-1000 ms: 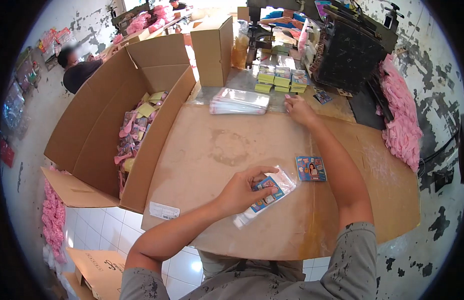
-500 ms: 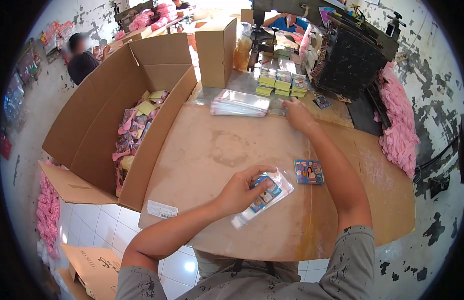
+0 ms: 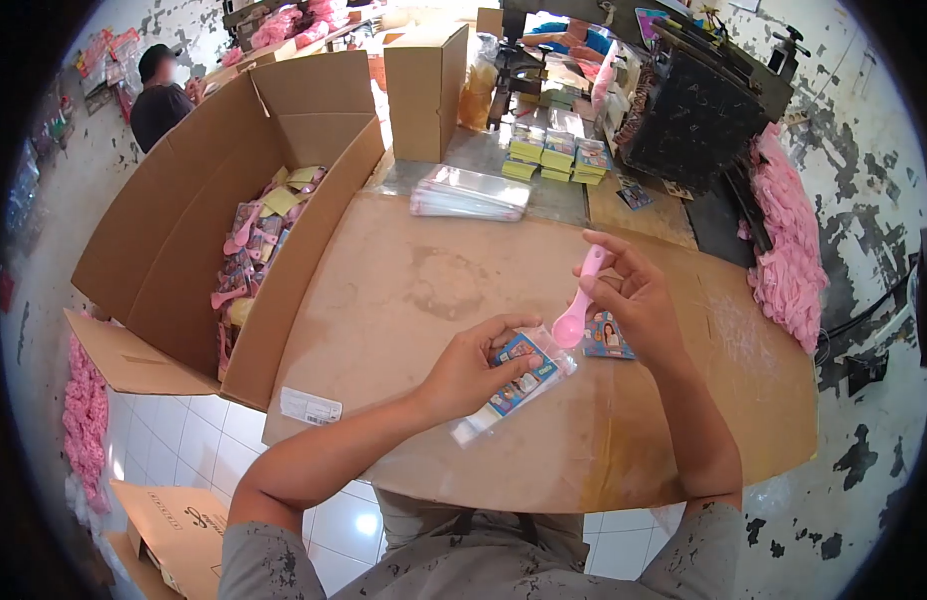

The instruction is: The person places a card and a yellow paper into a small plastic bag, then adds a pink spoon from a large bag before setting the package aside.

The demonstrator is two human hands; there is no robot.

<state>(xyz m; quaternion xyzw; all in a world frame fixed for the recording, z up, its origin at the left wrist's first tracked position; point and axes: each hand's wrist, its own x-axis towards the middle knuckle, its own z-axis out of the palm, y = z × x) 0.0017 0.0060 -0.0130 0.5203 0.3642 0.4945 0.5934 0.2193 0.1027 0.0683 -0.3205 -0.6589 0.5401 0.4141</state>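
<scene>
With my left hand (image 3: 472,378) I pinch a crinkly clear sleeve (image 3: 481,417) around a glossy card (image 3: 524,377); my right hand (image 3: 639,305) pinches a smooth, rounded pink spoon (image 3: 574,312) by its handle.

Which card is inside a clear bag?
The card in the bag held by the left hand; the other card lies bare on the table, by the right hand holding the spoon.

The left hand (image 3: 472,372) pinched a clear bag (image 3: 514,390) with a printed card inside, flat on the table (image 3: 424,290). The right hand (image 3: 634,300) held a pink spoon (image 3: 578,303) (bowl downward) just above the bag's open end.
</scene>
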